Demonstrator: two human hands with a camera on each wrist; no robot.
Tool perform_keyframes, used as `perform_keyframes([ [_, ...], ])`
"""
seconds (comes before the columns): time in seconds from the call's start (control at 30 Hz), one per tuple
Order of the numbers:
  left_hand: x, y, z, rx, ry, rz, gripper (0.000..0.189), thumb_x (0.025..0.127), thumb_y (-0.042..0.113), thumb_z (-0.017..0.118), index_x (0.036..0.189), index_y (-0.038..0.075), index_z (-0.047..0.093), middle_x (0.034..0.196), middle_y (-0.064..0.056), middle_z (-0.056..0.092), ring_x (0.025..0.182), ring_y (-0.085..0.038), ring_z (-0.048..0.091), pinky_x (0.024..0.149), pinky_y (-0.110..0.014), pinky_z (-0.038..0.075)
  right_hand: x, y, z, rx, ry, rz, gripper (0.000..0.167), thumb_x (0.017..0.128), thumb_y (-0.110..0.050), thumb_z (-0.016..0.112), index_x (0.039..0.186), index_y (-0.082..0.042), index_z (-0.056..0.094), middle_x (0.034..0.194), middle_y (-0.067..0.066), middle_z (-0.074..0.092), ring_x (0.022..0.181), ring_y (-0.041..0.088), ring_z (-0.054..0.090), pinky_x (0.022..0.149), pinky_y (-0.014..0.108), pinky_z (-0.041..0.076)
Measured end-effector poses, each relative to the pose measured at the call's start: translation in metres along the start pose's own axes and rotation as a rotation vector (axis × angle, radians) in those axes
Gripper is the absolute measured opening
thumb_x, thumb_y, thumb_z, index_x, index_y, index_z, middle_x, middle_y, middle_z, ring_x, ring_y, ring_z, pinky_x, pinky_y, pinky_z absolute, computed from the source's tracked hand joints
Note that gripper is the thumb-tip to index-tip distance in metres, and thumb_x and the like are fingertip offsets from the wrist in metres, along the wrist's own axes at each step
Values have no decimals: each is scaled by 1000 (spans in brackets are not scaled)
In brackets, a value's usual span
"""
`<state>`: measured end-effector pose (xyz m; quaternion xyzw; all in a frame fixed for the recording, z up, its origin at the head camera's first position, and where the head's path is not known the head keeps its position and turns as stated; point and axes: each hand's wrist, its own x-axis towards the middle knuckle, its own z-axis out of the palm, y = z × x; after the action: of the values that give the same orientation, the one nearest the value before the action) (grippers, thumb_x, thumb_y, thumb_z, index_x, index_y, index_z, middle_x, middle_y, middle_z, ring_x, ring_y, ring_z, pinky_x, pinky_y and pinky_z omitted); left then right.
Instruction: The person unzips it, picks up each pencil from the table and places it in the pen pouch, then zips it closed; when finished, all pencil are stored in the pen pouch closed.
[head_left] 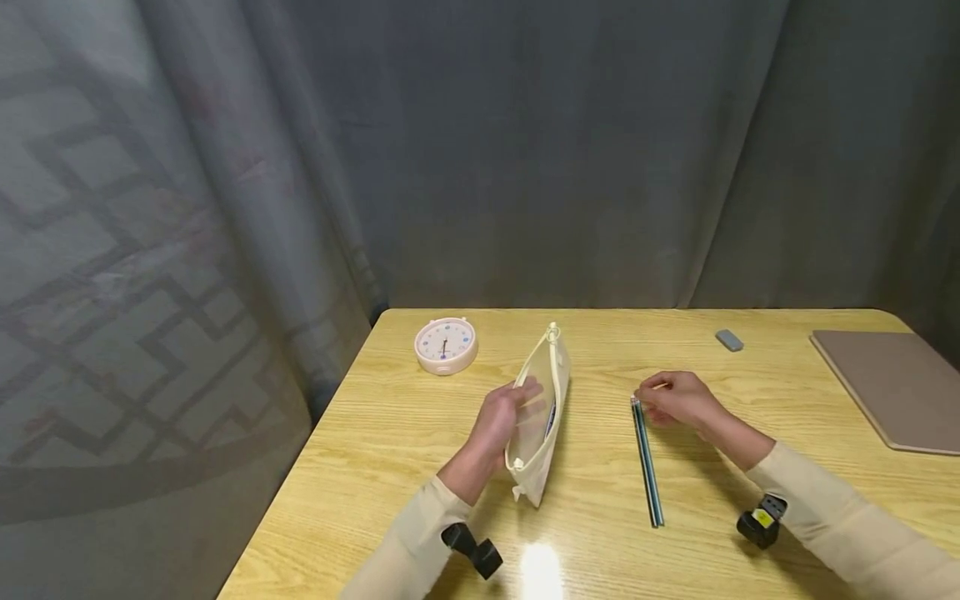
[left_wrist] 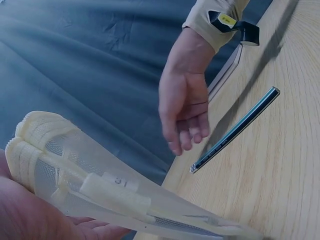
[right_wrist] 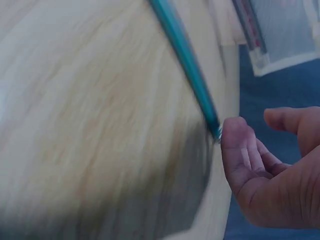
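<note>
A cream see-through mesh zip pouch [head_left: 557, 392] stands on edge over the table, its zipped mouth spread apart. My left hand [head_left: 492, 423] holds it by its left side, with fingers showing through the mesh. Inside the pouch lie a slim dark item and a pale block with printing [left_wrist: 115, 192]. Two pencils [head_left: 648, 462], dark and teal, lie side by side on the table right of the pouch. At their far ends hovers my right hand [head_left: 675, 398], fingers loosely bent and thumb apart, nothing between them. Whether a fingertip touches a pencil, I cannot tell.
A round pink clock [head_left: 446, 346] sits at the back left of the wooden table [head_left: 360, 467]. Toward the back right lies a small grey eraser-like block [head_left: 729, 340]. A brown folder or notebook [head_left: 892, 383] lies at the right edge. Grey curtains [head_left: 540, 167] hang behind.
</note>
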<state>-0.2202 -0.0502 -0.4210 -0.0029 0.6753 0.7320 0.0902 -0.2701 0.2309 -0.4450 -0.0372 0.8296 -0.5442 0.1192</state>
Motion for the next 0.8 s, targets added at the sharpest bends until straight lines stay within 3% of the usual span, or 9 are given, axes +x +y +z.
perform_keyframes([
  [0.2, 0, -1, 0, 2, -10, 0, 50, 108, 14, 33, 152, -9, 40, 155, -25, 47, 140, -43, 49, 112, -56, 47, 2, 18, 0, -53, -12, 31, 43, 100, -17, 65, 125, 16, 55, 93, 15, 68, 74, 15, 70, 65, 33, 64],
  [0.47, -1, -4, -1, 2, 1, 9, 50, 108, 14, 34, 151, -10, 40, 154, -25, 48, 139, -43, 51, 111, -53, 49, 4, 24, 5, -80, 16, 54, 46, 99, -18, 70, 126, 17, 56, 86, 12, 72, 69, 14, 70, 60, 31, 63],
  [0.8, 0, -3, -2, -1, -9, -1, 50, 108, 15, 34, 152, -8, 41, 154, -25, 48, 140, -43, 50, 113, -54, 47, 4, 27, 1, -123, 14, 13, 47, 93, -6, 74, 126, 20, 55, 86, 12, 74, 68, 15, 70, 60, 31, 64],
])
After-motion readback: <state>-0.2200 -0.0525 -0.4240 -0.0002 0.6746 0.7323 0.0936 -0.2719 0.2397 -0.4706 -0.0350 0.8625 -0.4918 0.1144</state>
